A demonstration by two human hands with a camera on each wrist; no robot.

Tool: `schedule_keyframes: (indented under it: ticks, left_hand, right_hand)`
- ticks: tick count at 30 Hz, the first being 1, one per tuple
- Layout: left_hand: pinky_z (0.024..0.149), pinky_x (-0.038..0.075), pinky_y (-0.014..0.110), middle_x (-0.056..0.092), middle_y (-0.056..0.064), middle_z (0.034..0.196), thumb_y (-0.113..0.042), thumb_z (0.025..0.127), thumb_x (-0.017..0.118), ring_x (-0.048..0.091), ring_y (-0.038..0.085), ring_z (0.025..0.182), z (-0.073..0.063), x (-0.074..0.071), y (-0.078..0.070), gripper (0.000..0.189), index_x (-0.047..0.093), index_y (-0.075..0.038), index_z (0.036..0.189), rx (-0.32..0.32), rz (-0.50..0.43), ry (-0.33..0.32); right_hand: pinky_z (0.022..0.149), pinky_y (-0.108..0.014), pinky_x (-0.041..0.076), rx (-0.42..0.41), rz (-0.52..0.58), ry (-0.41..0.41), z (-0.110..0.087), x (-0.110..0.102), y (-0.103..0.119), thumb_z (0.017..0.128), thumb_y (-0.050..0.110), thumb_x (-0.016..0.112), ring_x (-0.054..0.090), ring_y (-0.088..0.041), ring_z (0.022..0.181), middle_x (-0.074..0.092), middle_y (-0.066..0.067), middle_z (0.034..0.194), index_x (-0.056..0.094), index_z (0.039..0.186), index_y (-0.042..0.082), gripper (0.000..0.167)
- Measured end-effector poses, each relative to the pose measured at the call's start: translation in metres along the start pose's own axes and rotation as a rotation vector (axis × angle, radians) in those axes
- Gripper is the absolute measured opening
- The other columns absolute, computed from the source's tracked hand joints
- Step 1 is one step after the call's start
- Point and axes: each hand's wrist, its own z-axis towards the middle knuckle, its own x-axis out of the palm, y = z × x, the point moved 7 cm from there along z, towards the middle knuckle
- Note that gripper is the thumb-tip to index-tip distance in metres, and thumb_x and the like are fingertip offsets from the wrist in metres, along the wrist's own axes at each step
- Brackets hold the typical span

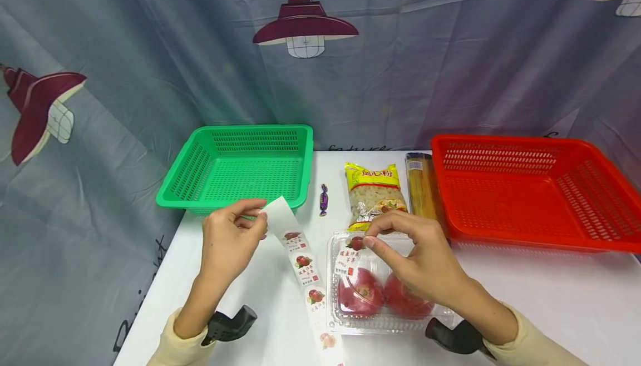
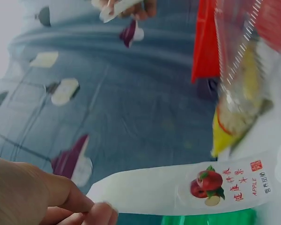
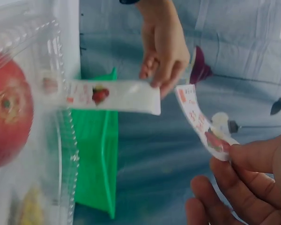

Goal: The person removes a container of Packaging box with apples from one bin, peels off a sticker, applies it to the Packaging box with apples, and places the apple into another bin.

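A long strip of apple stickers point(image 1: 303, 263) hangs from my left hand point(image 1: 231, 238), which pinches its blank white end between thumb and fingers. One loose apple sticker point(image 3: 202, 125) is pinched by its top edge in my right hand point(image 1: 418, 255); it curls slightly. Below that hand lies a clear plastic clamshell box point(image 1: 334, 316) with red apples point(image 1: 361, 293) inside, its lid down over them. The strip runs down past the box's left side toward the table's front. In the left wrist view, a printed apple label point(image 2: 232, 185) follows the strip's bare backing.
A green basket point(image 1: 235, 172) stands at the back left, a red basket point(image 1: 506, 204) at the back right. Between them lie a purple wrapped candy point(image 1: 324, 199), a yellow bag of pasta point(image 1: 375, 191) and a packet of long thin noodles point(image 1: 422, 188). A curtain point(image 1: 380, 93) hangs behind.
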Motion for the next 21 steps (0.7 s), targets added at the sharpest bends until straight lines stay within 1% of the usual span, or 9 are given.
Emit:
schedule_keyframes:
  ticks: [4, 7, 9, 12, 15, 19, 21]
  left_hand:
    - [0.049, 0.053, 0.023, 0.07, 0.009, 0.083, 0.007, 0.084, 0.068, 0.067, 0.009, 0.056, -0.007, -0.017, 0.025, 0.017, 0.074, 0.001, 0.099, -0.075, 0.04, -0.059]
    - [0.05, 0.053, 0.022, 0.07, 0.01, 0.083, 0.004, 0.086, 0.07, 0.068, 0.011, 0.057, -0.013, -0.03, 0.043, 0.014, 0.075, -0.001, 0.097, -0.143, 0.08, -0.091]
    - [0.05, 0.052, 0.022, 0.07, 0.01, 0.083, 0.001, 0.087, 0.07, 0.068, 0.011, 0.057, -0.019, -0.04, 0.056, 0.011, 0.075, -0.002, 0.096, -0.196, 0.11, -0.118]
    - [0.05, 0.052, 0.021, 0.071, 0.011, 0.081, -0.003, 0.089, 0.069, 0.067, 0.01, 0.055, -0.028, -0.056, 0.075, 0.006, 0.073, -0.002, 0.094, -0.296, 0.129, -0.168]
    - [0.051, 0.053, 0.022, 0.071, 0.014, 0.082, -0.005, 0.09, 0.067, 0.068, 0.013, 0.054, -0.037, -0.071, 0.095, 0.008, 0.07, 0.0, 0.095, -0.402, 0.113, -0.211]
    - [0.052, 0.054, 0.024, 0.071, 0.013, 0.082, -0.009, 0.092, 0.067, 0.069, 0.016, 0.055, -0.049, -0.086, 0.123, 0.013, 0.068, 0.001, 0.1, -0.544, 0.076, -0.248]
    - [0.052, 0.054, 0.024, 0.071, 0.012, 0.08, -0.009, 0.092, 0.066, 0.068, 0.016, 0.055, -0.054, -0.091, 0.136, 0.016, 0.067, 0.003, 0.103, -0.593, 0.054, -0.26]
  right_hand:
    - [0.076, -0.025, 0.053, 0.06, -0.012, -0.012, -0.004, -0.005, -0.012, 0.079, 0.0, 0.081, 0.065, -0.006, 0.077, 0.069, 0.015, 0.086, 0.072, 0.09, 0.02, 0.024]
    - [0.071, -0.024, 0.054, 0.098, 0.005, -0.021, -0.006, -0.008, -0.02, 0.078, 0.002, 0.082, 0.066, -0.009, 0.074, 0.07, 0.013, 0.084, 0.073, 0.088, 0.019, 0.022]
    - [0.072, -0.024, 0.054, 0.127, 0.019, -0.022, -0.008, -0.011, -0.025, 0.078, 0.002, 0.083, 0.068, -0.012, 0.074, 0.07, 0.01, 0.085, 0.073, 0.087, 0.018, 0.021]
    - [0.071, -0.023, 0.055, 0.187, 0.025, -0.02, -0.011, -0.015, -0.035, 0.077, 0.002, 0.083, 0.069, -0.013, 0.075, 0.071, 0.008, 0.085, 0.073, 0.089, 0.016, 0.021]
    - [0.07, -0.023, 0.055, 0.244, 0.011, -0.008, -0.014, -0.019, -0.045, 0.077, 0.003, 0.083, 0.069, -0.013, 0.074, 0.071, 0.007, 0.085, 0.074, 0.092, 0.014, 0.02]
    - [0.068, -0.024, 0.056, 0.279, -0.009, 0.02, -0.015, -0.023, -0.054, 0.078, 0.002, 0.082, 0.069, -0.013, 0.073, 0.072, 0.004, 0.089, 0.076, 0.093, 0.012, 0.019]
    - [0.068, -0.024, 0.056, 0.286, -0.011, 0.037, -0.016, -0.023, -0.058, 0.079, 0.0, 0.081, 0.069, -0.013, 0.074, 0.072, 0.002, 0.091, 0.076, 0.093, 0.011, 0.018]
